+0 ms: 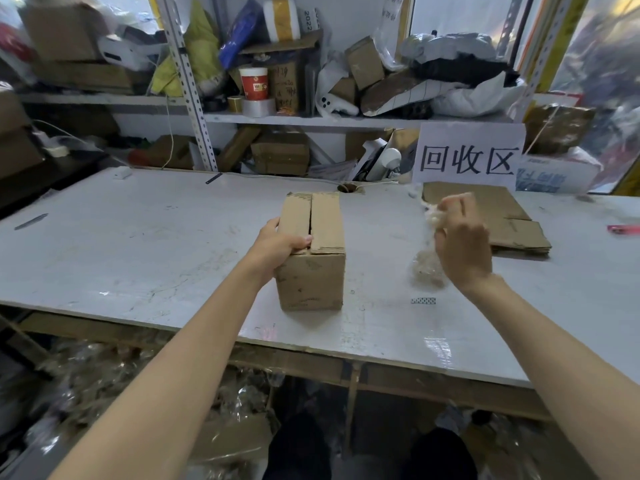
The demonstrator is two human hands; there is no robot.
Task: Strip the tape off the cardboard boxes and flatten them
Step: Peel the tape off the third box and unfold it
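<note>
**A cardboard box (pixel 313 251) gripped, tape (pixel 427 265) bunched up**

The cardboard box stands closed on the white worktop (pixel 138 237), its 2 top flaps meeting at a narrow seam. The left hand (pixel 277 242) grips its top left edge, thumb laid on the near flap. The right hand (pixel 462 247), blurred, is raised to the right of the box and clutches the crumpled clear tape. Beyond it flattened cardboard (pixel 502 216) lies under a paper sign (pixel 467 157) bearing 3 characters.

White table (pixel 138 237) — upright box (pixel 311 278), flattened cardboard (pixel 512 230); red item (pixel 623 229)
</note>
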